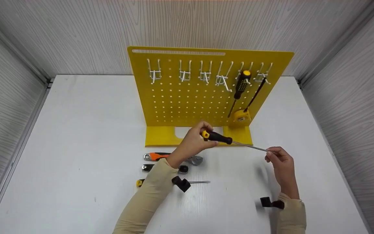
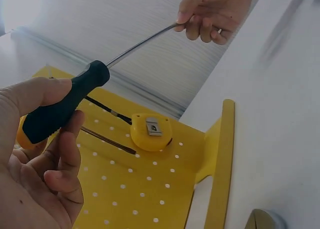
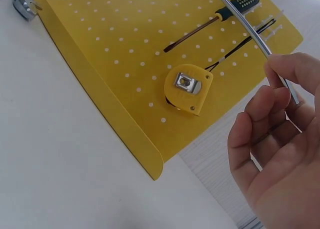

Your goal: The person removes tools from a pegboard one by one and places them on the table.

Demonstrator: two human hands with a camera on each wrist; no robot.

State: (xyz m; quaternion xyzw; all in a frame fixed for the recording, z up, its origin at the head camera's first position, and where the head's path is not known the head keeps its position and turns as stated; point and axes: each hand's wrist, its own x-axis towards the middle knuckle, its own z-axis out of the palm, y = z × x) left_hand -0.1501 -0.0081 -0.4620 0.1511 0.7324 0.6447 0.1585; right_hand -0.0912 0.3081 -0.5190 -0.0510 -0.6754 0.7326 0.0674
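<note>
Between both hands a screwdriver [image 1: 220, 137] with a dark handle and yellow end is held above the table, its shaft pointing right. My left hand [image 1: 193, 141] pinches the handle [image 2: 67, 106] between thumb and fingers. At the other end, my right hand [image 1: 281, 164] pinches the metal shaft [image 3: 250, 31] near its tip, which the fingers partly cover. Behind them stands a yellow pegboard [image 1: 187, 97] with white double hooks [image 1: 205, 76]. Another screwdriver [image 1: 242, 85] hangs on one hook, and a yellow tape measure [image 1: 241, 115] hangs by a black strap at the far right.
Under the left forearm, an adjustable wrench [image 1: 156, 156] with an orange handle, a black-handled tool [image 1: 183, 169] and a screwdriver [image 1: 199, 182] lie on the white table [image 1: 86, 146]. The sleeve partly hides them. The pegboard's yellow base [image 1: 159, 136] extends toward the hands.
</note>
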